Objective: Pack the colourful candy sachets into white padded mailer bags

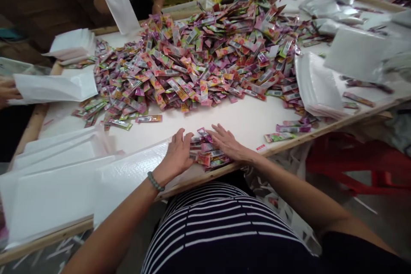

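Note:
A small pile of flat sachets [210, 154] in purple, pink and red wrappers lies at the table's near edge, between my two hands. My left hand [180, 152], with a beaded bracelet at the wrist, rests along the pile's left side, its thumb and fingers apart. From the right, my right hand [227, 143] lies over the pile's upper right edge with fingers stretched out. Neither hand is wrapped round a sachet. Just beyond them spreads a large heap of similar sachets [199, 64]. A white plastic bag [135, 171] lies flat left of my left hand.
More white bags [54, 197] overlap at the left, and others [317, 85] stand stacked at the right. Loose sachets [293, 128] lie near the wooden table edge [324, 130]. Co-workers' hands [8, 90] hold bags across the table. A red stool [349, 162] stands below right.

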Demonstrator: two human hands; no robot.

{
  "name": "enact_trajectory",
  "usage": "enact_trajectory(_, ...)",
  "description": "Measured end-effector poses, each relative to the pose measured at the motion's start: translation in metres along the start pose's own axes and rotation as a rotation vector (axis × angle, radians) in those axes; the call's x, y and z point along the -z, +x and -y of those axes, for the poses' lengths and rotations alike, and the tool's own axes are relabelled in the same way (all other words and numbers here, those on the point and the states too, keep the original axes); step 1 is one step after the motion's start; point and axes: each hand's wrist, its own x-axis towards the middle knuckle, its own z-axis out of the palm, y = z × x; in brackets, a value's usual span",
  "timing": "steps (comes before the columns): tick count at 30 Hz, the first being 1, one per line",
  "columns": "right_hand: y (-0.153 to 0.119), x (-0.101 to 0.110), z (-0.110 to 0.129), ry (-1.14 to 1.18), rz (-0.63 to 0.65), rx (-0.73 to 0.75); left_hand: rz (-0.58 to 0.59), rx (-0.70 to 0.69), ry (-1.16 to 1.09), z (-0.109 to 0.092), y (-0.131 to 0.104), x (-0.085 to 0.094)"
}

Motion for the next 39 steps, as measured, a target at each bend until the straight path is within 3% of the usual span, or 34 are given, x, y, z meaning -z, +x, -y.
enact_trajectory(2,0.007,0.002,0.005,-0.088,-0.035,0.005,-0.043,-0.049,0.130,-0.001,-0.008,0.000)
enact_trajectory(7,0.033,0.012,-0.002,-0.190,-0.049,0.228,0.079,-0.225,0.200,-0.007,-0.005,-0.006)
enact_trajectory(11,0.040,0.021,-0.008,-0.157,-0.033,0.267,-0.020,-0.265,0.177,-0.023,0.007,-0.007)
enact_trajectory(15,0.018,0.032,-0.003,-0.112,0.143,0.393,-0.156,-0.144,0.118,-0.024,0.017,-0.012)
enact_trajectory(19,-0.012,0.027,0.004,-0.228,0.148,0.385,-0.041,-0.119,-0.017,-0.017,0.021,-0.017)
enact_trajectory(22,-0.023,0.016,0.004,-0.433,0.098,0.387,-0.105,-0.075,0.013,-0.025,0.008,-0.008)
enact_trajectory(26,-0.022,0.013,0.002,-0.559,0.078,0.470,-0.214,0.095,0.215,-0.037,-0.027,0.008)
enact_trajectory(32,-0.009,0.007,0.011,-0.645,-0.025,0.589,0.084,0.300,0.396,-0.028,-0.056,0.005)
enact_trajectory(36,0.005,-0.012,0.010,-0.588,-0.169,0.572,0.134,0.420,0.433,-0.027,-0.068,0.008)
enact_trajectory(39,0.014,-0.016,0.005,-0.350,-0.225,0.525,0.111,0.494,0.442,-0.027,-0.081,0.009)
